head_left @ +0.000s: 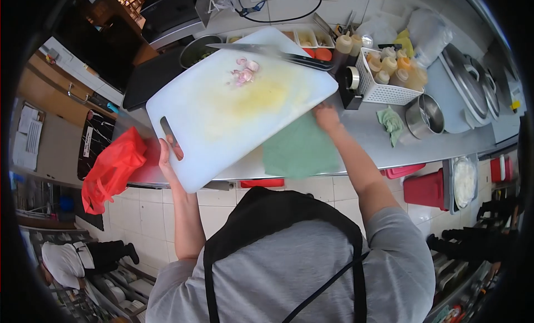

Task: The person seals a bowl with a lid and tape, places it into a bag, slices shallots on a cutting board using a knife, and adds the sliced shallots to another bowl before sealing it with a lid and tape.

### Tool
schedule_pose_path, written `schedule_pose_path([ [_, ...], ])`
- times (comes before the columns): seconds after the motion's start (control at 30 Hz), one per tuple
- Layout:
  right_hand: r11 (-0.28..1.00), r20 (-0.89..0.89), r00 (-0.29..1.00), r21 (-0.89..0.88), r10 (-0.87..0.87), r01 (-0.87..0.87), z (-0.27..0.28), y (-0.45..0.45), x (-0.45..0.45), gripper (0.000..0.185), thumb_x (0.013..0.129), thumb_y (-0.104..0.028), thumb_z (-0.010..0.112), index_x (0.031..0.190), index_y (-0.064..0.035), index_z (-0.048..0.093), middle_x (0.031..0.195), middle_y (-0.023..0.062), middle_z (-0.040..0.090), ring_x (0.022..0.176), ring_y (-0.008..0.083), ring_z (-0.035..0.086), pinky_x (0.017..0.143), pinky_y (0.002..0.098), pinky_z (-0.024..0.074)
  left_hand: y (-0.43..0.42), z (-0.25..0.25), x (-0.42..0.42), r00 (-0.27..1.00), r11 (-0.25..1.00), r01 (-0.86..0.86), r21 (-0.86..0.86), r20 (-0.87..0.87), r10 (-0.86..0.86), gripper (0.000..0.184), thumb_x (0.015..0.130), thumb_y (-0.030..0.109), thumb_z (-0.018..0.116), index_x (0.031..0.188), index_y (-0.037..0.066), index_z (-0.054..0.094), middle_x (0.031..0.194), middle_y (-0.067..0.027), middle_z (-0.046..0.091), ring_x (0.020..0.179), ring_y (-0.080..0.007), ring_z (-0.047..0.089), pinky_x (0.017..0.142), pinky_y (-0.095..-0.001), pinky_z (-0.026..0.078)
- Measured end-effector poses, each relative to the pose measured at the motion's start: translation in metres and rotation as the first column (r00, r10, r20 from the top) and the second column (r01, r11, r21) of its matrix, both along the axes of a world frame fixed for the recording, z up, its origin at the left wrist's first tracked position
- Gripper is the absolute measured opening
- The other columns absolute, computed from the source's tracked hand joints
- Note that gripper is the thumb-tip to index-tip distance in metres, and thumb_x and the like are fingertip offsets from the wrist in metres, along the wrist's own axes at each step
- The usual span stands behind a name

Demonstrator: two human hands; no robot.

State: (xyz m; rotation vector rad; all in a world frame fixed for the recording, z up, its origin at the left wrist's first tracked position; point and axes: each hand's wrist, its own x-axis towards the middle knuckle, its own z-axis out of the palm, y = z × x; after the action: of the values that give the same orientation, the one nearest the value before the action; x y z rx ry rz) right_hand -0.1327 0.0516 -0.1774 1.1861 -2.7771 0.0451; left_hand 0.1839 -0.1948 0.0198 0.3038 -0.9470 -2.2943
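- On the cutting board (206, 114), toward its far edge, the knife (292, 58) lies loose beside the pinkish pieces (245, 74); if the board tips, both could slide, since no hand steadies them.
- At the board's near-left end, the left hand (166, 158) has its fingers clamped through the handle slot, forearm reaching forward; a one-ended grip could let the far end dip.
- By the board's near-right edge, the right hand (327, 117) is at the green cloth (297, 150), arm slanting inward; whether its fingers grip anything I cannot tell.

Cutting board (206, 125) hides bits of the left hand (166, 156) and green cloth (303, 150) underneath; knife (303, 60) near its far edge's kinda blurry.
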Motion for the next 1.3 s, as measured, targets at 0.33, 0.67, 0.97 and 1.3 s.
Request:
schedule_pose_path([
  [0.33, 0.714, 0.161, 0.89, -0.664, 0.426, -0.222, 0.016, -0.109, 0.075, 0.055, 0.073, -0.022, 0.06, 0.12, 0.0001, 0.041, 0.126, 0.0215, 0.038, 0.118, 0.0334, 0.035, 0.101, 0.0405, 0.0245, 0.021, 0.019, -0.011, 0.987, 0.988, -0.152, 0.002, 0.053, 0.151, 0.023, 0.089, 0.033, 0.044, 0.079, 0.013, 0.048, 0.076, -0.0015, 0.05, 0.072, -0.0137, 0.052, 0.065, -0.028, 0.045],
  [0.67, 0.898, 0.105, 0.936, -0.337, 0.335, -0.283, -0.006, -0.054, 0.155, 0.062, 0.076, -0.037, 0.058, 0.125, -0.0042, 0.039, 0.132, 0.0169, 0.033, 0.122, 0.0318, 0.03, 0.101, 0.0444, 0.0216, 0.016, 0.007, -0.008, 0.991, 0.993, -0.118, -0.001, 0.055, 0.118, 0.023, 0.089, 0.034, 0.045, 0.081, 0.013, 0.05, 0.063, 0.0025, 0.047, 0.057, -0.0089, 0.049, 0.052, -0.0226, 0.043],
  [0.97, 0.95, 0.061, 0.995, -0.307, 0.079, -0.056, -0.002, 0.017, 0.147, 0.052, 0.085, -0.028, 0.047, 0.128, -0.0022, 0.033, 0.134, 0.0199, 0.028, 0.123, 0.0321, 0.03, 0.097, 0.0512, 0.0247, 0.007, -0.006, -0.007, 1.0, 0.997, 0.014, 0.074, -0.001, -0.014, 0.021, 0.09, 0.032, 0.042, 0.083, 0.012, 0.047, 0.083, -0.0073, 0.056, 0.074, -0.0187, 0.058, 0.062, -0.0324, 0.05],
  [1.3, 0.322, 0.857, 0.474, -0.515, 0.202, 0.794, 0.075, 0.149, 0.066, 0.051, 0.091, -0.041, 0.035, 0.128, -0.0059, 0.037, 0.124, 0.0134, 0.045, 0.114, 0.0226, 0.043, 0.092, 0.038, 0.0335, 0.009, -0.051, -0.013, 0.97, 0.962, 0.219, 0.162, -0.141, -0.197, 0.023, 0.089, 0.034, 0.042, 0.082, 0.012, 0.044, 0.095, -0.0129, 0.058, 0.089, -0.024, 0.057, 0.075, -0.0384, 0.047],
])
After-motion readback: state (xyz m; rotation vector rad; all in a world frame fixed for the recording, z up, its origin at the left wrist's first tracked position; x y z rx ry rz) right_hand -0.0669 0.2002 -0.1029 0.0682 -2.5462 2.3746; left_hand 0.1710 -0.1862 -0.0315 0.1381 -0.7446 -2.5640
